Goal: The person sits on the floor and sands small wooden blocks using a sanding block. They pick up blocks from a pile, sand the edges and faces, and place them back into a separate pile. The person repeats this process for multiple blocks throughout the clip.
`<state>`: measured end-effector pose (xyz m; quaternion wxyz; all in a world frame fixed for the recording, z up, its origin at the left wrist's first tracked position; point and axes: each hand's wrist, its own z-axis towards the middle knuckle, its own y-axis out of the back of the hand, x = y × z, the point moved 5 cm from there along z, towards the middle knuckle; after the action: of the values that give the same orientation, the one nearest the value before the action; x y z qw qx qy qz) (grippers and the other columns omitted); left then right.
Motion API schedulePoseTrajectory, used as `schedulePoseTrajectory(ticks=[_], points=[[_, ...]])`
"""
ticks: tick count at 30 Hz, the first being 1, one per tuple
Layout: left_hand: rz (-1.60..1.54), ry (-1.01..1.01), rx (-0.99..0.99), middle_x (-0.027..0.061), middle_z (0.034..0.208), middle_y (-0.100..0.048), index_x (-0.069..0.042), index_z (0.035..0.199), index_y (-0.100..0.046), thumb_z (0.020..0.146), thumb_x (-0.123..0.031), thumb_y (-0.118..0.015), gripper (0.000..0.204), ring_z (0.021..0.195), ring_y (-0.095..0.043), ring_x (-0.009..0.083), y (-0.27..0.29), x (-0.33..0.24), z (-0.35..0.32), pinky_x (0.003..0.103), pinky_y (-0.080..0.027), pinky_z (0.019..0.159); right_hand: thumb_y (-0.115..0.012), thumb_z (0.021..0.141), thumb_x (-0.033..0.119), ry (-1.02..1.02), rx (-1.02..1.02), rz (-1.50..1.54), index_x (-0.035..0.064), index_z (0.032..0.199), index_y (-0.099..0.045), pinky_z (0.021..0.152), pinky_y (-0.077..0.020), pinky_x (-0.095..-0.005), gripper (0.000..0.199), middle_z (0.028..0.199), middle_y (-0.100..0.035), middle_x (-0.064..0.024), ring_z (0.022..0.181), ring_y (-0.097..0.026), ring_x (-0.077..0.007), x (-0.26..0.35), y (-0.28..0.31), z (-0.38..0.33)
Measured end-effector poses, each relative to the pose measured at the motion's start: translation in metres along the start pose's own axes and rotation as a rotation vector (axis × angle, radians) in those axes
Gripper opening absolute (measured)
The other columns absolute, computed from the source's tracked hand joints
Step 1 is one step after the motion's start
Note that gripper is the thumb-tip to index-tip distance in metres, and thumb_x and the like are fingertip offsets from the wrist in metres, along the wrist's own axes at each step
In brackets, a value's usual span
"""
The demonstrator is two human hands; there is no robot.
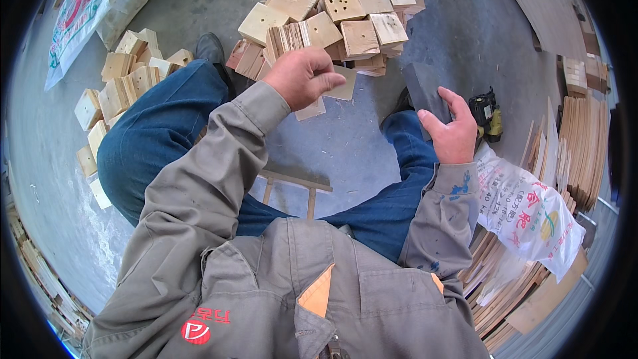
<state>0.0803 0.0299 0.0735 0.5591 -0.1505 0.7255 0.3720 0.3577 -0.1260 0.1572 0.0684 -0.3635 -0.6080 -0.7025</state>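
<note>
My left hand (304,80) is over the floor at the near edge of a pile of wooden blocks (345,5). Its fingers are curled in with the thumb against them, and whatever they may hold is hidden. Just beyond the thumb a thin square wooden piece (341,86) shows, partly covered by the hand; I cannot tell whether the two touch. My right hand (453,127) grips a dark grey rectangular block (425,86) above my right knee, thumb on one face and fingers along its edge.
More wooden blocks (114,96) lie beside my left leg. A black and yellow-green power tool (488,116) is right of my right hand. A white printed sack (528,209) covers stacked wood strips (581,153). Another sack (83,16) is at far left. Between my legs is a wooden stool (296,179).
</note>
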Motion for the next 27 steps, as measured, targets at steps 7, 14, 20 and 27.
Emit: schedulePoseTrajectory(ticks=[7,14,20,27], points=[[0.066,-0.268,-0.548,0.0122,0.123,-0.065,-0.002,0.121,-0.066,0.091,-0.015,-0.085,0.037,0.117,-0.066,0.0256,0.031,0.007,-0.006,0.038,-0.051,0.106,-0.087,0.078,0.016,0.018,0.007,-0.002,-0.0018,0.13,-0.071,0.108,-0.0522,-0.0397,0.057,0.131,-0.072,-0.019,0.124,-0.068,-0.0322,0.0,-0.001,0.0],[0.135,-0.086,-0.604,0.021,0.154,-0.048,-0.002,0.163,-0.032,0.072,-0.043,-0.1,0.121,0.15,-0.043,0.0346,0.046,0.041,-0.009,0.047,-0.037,0.126,-0.087,0.078,0.016,0.014,0.016,-0.017,-0.002,0.13,-0.071,0.107,-0.0523,-0.0399,0.057,0.131,-0.072,-0.0194,0.123,-0.069,-0.0328,0.001,-0.002,0.001],[0.173,0.024,-0.514,0.0256,0.163,-0.038,0.002,0.168,-0.02,0.059,-0.04,-0.106,0.145,0.154,-0.038,0.0394,0.029,0.061,-0.005,0.042,-0.034,0.129,-0.088,0.078,0.016,0.024,0.026,-0.03,-0.0021,0.13,-0.071,0.107,-0.0524,-0.0399,0.057,0.131,-0.072,-0.0193,0.123,-0.069,-0.0328,-0.001,-0.006,0.001],[-0.038,0.091,-0.49,0.024,0.171,-0.031,0.001,0.17,-0.012,0.057,-0.02,-0.107,0.149,0.158,-0.034,0.0339,0.026,0.097,0.0,0.041,-0.029,0.131,-0.088,0.078,0.016,0.022,0.04,-0.048,-0.002,0.13,-0.071,0.108,-0.0525,-0.0402,0.057,0.13,-0.072,-0.0195,0.123,-0.069,-0.033,0.001,-0.009,0.002]])
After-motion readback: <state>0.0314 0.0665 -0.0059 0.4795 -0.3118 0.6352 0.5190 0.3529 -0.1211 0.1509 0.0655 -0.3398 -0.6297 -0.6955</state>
